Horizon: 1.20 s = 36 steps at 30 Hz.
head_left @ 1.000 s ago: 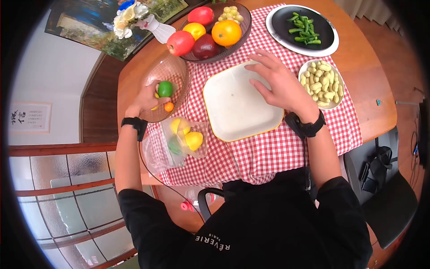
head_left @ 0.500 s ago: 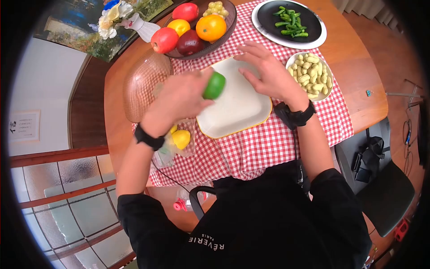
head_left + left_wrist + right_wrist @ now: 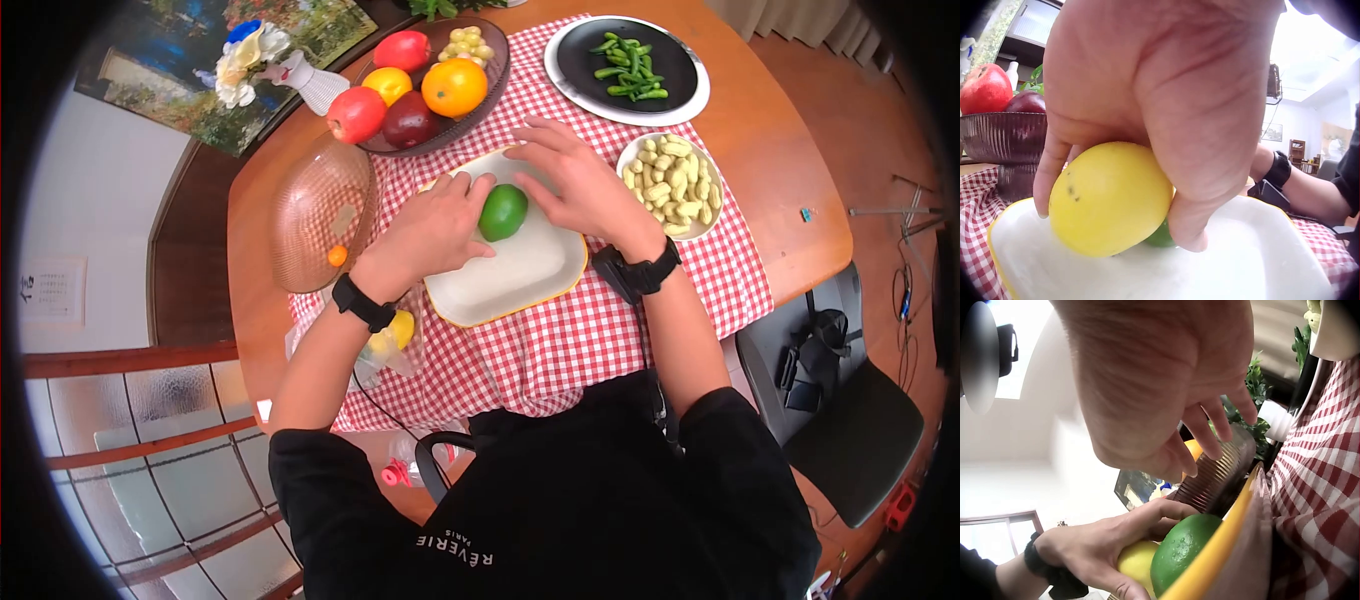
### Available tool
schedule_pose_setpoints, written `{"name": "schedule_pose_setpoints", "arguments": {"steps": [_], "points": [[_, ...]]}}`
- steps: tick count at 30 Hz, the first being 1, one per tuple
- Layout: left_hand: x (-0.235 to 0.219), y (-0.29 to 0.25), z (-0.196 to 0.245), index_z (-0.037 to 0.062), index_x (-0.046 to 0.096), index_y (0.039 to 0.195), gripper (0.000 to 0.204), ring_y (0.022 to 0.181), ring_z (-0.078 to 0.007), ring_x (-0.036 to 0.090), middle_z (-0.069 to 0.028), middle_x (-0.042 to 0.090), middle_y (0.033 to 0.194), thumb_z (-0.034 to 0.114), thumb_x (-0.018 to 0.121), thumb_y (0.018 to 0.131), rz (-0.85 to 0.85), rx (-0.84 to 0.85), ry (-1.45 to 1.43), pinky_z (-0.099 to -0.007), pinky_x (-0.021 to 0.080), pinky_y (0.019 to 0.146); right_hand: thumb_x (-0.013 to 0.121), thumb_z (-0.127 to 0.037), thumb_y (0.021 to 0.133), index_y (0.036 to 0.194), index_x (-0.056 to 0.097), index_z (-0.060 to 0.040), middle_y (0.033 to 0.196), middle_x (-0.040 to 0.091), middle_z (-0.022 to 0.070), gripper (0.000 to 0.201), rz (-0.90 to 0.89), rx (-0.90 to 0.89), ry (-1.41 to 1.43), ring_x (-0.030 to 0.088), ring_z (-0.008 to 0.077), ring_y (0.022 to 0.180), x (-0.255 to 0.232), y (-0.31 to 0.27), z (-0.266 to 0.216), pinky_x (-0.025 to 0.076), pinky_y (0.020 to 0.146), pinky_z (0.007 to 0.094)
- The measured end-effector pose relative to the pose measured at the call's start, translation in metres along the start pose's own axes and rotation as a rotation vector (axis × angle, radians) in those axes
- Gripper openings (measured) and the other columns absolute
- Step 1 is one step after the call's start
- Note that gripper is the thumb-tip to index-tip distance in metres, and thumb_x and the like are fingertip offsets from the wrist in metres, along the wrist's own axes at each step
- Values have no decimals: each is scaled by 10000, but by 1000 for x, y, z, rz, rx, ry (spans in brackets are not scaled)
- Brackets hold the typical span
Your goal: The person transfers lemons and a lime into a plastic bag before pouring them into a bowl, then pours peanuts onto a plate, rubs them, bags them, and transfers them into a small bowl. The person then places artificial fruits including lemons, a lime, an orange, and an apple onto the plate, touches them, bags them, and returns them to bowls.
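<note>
Fruit is coming down onto the white square plate (image 3: 520, 275) near its far edge: the left hand (image 3: 432, 232) is curling round a smooth yellow lemon (image 3: 1110, 199) and a pebbly green lime (image 3: 502, 211), both touching the glossy surface. The right hand (image 3: 575, 185), fingers spread flat, is resting on the plate's far right corner, just beside the lime

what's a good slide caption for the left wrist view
Left hand grips a yellow lemon and a green lime on a white square plate, fruit bowl behind.
</note>
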State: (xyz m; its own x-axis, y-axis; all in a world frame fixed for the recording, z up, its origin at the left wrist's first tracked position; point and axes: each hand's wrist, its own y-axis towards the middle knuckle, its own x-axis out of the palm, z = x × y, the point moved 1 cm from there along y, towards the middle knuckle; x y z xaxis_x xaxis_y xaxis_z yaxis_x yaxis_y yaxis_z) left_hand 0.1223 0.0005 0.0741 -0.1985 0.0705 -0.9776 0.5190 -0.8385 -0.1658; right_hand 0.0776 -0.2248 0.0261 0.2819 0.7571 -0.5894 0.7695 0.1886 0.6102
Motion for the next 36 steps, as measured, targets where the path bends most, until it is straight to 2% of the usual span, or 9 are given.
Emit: {"name": "schedule_pose_setpoints", "arguments": {"steps": [4, 9, 13, 15, 17, 21, 24, 30, 36], "points": [[6, -7, 1, -18, 449, 1448, 807, 1185, -433, 589, -239, 567, 1268, 337, 854, 847, -50, -44, -29, -483, 483, 1035, 704, -90, 904, 1190, 728, 30, 1303, 683, 215, 311, -18, -8, -2, 566, 407, 1353, 0, 0, -2, 469, 1155, 487], [20, -22, -14, -48, 414, 1493, 851, 1193, -417, 556, -243, 553, 1247, 326, 845, 862, 120, 60, -83, -479, 462, 1073, 709, -78, 919, 1222, 728, 7, 1339, 677, 212, 316, -51, 54, -9, 549, 413, 1382, -1, 1, -7, 462, 1168, 481], [-24, -54, -43, 11, 557, 1417, 557, 1196, -401, 589, -219, 591, 1275, 197, 767, 935, 324, -31, -122, -472, 484, 1051, 714, -80, 922, 1213, 728, 6, 1360, 670, 204, 304, -46, 28, -27, 548, 401, 1392, -3, 2, -8, 466, 1164, 488], [-53, -80, -60, 26, 675, 1285, 341, 1133, -379, 655, -202, 664, 1193, 107, 714, 956, 262, -302, -180, -450, 520, 1005, 710, -78, 924, 1209, 727, 4, 1370, 667, 200, 297, -46, 32, -11, 546, 400, 1395, -3, 0, -10, 469, 1161, 492], [-49, -107, -117, 12, 711, 1222, 299, 1100, -413, 693, -229, 700, 1127, 85, 726, 933, 189, -374, -49, -464, 549, 973, 705, -78, 928, 1206, 727, 4, 1374, 666, 198, 291, -38, 18, -26, 544, 402, 1398, -4, 3, -11, 469, 1162, 493], [-16, -142, -164, -5, 724, 1216, 317, 1104, -387, 708, -235, 732, 1118, 8, 725, 899, -33, -492, -82, -443, 550, 970, 708, -86, 925, 1202, 725, 8, 1371, 668, 196, 292, -35, 19, -44, 553, 398, 1386, -1, 1, -6, 475, 1153, 488], [17, -146, -172, -15, 731, 1214, 367, 1071, -366, 727, -253, 739, 1160, -49, 722, 848, -79, -598, -461, -411, 564, 938, 709, -82, 919, 1191, 730, 8, 1355, 674, 199, 287, -15, -13, -38, 558, 403, 1375, -2, 1, -8, 481, 1145, 487], [11, -157, -167, -21, 741, 1137, 315, 979, -391, 735, -254, 732, 1053, -30, 738, 823, 96, -493, -125, -432, 584, 857, 718, -60, 933, 1209, 734, -11, 1388, 667, 182, 281, -42, 3, -9, 546, 394, 1405, 0, -1, -4, 463, 1172, 486], [-47, -122, -23, 2, 703, 1127, 340, 954, -410, 715, -224, 726, 1036, 118, 843, 840, 392, -490, -138, -455, 576, 829, 712, -112, 924, 1151, 750, 21, 1298, 699, 201, 266, -27, -56, -48, 591, 399, 1331, 1, -1, -14, 493, 1127, 464]]}}
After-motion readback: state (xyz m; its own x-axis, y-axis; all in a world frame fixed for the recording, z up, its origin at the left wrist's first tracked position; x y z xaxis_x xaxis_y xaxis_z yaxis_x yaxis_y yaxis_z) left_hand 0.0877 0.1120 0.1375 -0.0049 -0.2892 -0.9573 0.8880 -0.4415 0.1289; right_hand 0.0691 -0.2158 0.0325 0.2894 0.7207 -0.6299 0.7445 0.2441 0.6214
